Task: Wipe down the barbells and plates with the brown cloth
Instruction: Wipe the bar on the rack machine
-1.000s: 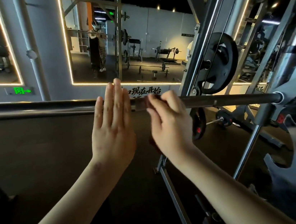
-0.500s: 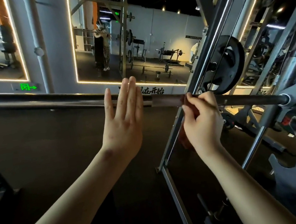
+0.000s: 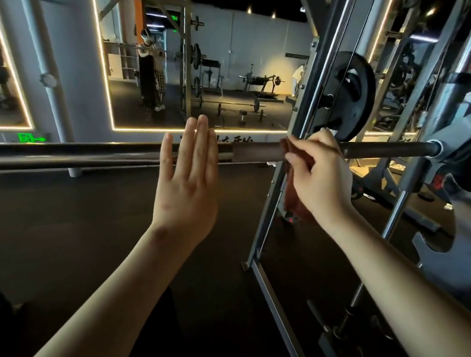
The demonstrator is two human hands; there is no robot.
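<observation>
One plate (image 3: 358, 93) hangs just behind the right hand (image 3: 321, 179) gripping brown cloth (image 3: 293, 202).

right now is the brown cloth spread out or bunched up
Bunched: the right hand grips the brown cloth in a wad against the dark steel barbell, a crumpled end hanging below.

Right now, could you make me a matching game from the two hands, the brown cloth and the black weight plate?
Things:
1 left hand
2 right hand
3 brown cloth
4 weight plate

States:
A hangs below the barbell
B stored on the rack
C flat, fingers straight
D pinches the cloth at the bar

Pairs: 1-C; 2-D; 3-A; 4-B
</observation>
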